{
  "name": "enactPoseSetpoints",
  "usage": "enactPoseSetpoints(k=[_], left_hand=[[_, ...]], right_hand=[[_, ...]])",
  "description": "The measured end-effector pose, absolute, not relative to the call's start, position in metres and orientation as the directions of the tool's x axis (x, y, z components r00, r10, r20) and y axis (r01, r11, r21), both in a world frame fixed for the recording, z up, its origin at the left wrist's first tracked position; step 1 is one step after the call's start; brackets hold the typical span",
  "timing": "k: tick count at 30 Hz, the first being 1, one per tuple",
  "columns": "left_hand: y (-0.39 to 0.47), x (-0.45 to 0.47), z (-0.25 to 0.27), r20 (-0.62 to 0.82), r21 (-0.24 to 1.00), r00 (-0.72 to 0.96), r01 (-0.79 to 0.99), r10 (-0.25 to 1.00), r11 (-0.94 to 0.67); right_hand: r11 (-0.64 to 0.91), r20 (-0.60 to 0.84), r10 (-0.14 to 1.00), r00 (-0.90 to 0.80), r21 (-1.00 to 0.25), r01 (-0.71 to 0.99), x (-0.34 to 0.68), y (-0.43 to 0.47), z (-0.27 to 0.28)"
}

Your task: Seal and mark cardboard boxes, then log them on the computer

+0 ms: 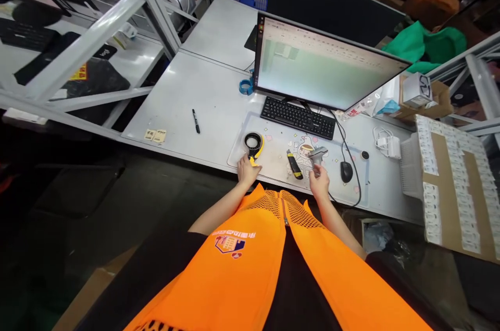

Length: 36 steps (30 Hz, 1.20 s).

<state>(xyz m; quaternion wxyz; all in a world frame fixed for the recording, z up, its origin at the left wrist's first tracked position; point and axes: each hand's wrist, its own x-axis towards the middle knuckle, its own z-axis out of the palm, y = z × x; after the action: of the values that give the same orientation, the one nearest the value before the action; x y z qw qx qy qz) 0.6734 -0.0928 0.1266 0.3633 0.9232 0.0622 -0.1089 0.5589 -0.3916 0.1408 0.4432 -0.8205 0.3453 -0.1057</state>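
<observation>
My left hand is closed on the lower end of a black-and-yellow tool with a round ring head. Whether it is a magnifier or a tape dispenser I cannot tell. My right hand grips the handle of a grey barcode scanner, its head above the fingers. Between the two hands a yellow-and-black utility knife lies on the pale printed desk mat. To the right of the scanner sits a black mouse.
Behind the mat are a black keyboard and a lit monitor. A marker pen and paper labels lie on the left. Blue tape stands by the monitor. Cardboard covered with labels leans at the right edge.
</observation>
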Motion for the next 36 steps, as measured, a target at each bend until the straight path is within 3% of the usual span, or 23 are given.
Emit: enactPoseSetpoints(k=[7,11,14,17,22,25,28,32,36], left_hand=[[-0.078,0.669,0.117,-0.207,0.59,0.976,0.174,0.061,-0.788],[-0.067,0.656,0.126,-0.209,0.549,0.978,0.131,0.016,-0.826],[-0.064,0.641,0.138,-0.212,0.524,0.977,0.092,-0.025,-0.847],[-0.068,0.622,0.157,-0.21,0.515,0.976,0.054,-0.064,-0.855],[-0.096,0.569,0.191,-0.246,0.51,0.962,0.027,-0.116,-0.86],[-0.116,0.525,0.202,-0.294,0.486,0.952,0.07,-0.087,-0.871],[-0.132,0.48,0.207,-0.38,0.467,0.925,0.188,-0.004,-0.864],[-0.139,0.425,0.205,-0.507,0.538,0.855,0.415,0.112,-0.734],[-0.138,0.373,0.196,-0.638,0.668,0.731,0.682,0.243,-0.299]], right_hand=[[-0.434,-0.137,-0.591,0.795,-0.777,-0.456,0.544,-0.379,0.143],[-0.507,-0.146,-0.463,0.874,-0.766,-0.396,0.545,-0.37,0.136],[-0.584,-0.115,-0.252,0.961,-0.773,-0.246,0.564,-0.356,0.132],[-0.646,-0.066,0.03,0.997,-0.763,-0.031,0.594,-0.337,0.135],[-0.752,-0.234,0.55,0.802,-0.557,0.353,0.623,-0.321,0.155],[-0.657,-0.284,0.724,0.628,-0.561,0.504,0.613,-0.332,0.159],[-0.571,-0.299,0.806,0.511,-0.624,0.534,0.587,-0.349,0.152],[-0.486,-0.319,0.868,0.38,-0.701,0.522,0.546,-0.365,0.146],[-0.451,-0.364,0.892,0.267,-0.74,0.5,0.512,-0.373,0.148]])
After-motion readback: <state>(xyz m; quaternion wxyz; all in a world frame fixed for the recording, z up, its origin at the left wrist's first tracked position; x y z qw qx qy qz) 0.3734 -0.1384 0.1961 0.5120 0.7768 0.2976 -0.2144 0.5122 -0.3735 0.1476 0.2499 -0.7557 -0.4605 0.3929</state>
